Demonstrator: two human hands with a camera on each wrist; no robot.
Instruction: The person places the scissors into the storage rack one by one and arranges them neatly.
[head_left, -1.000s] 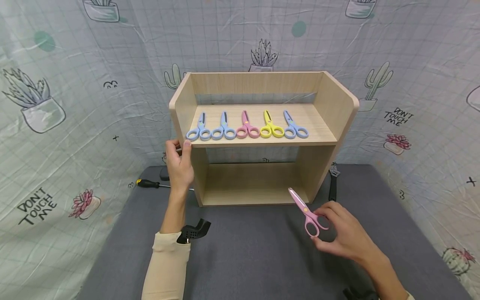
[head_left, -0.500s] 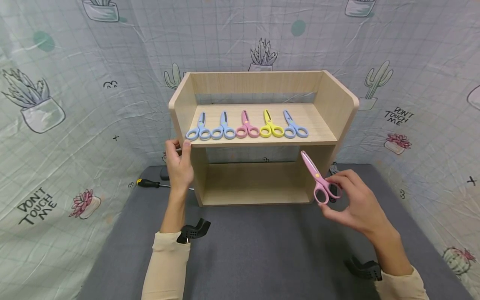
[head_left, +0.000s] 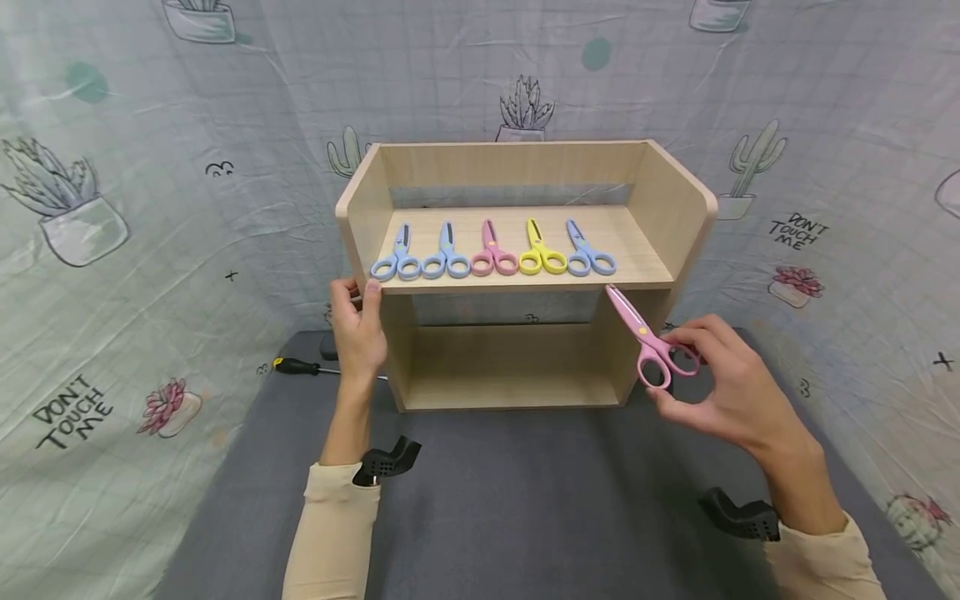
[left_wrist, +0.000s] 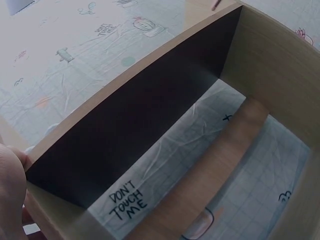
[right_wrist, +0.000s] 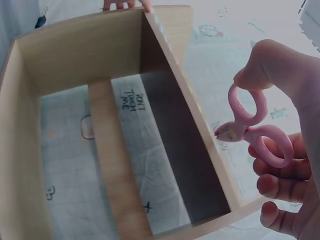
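I pinch the pink scissors by the handles in my right hand, blades pointing up at the front edge of the shelf, just right of the row of five scissors. My left hand grips the shelf's left side panel — steadying it. Best I lift the tips clear of the edge, then lay this pair parallel in the free spot at the right end — handles forward.
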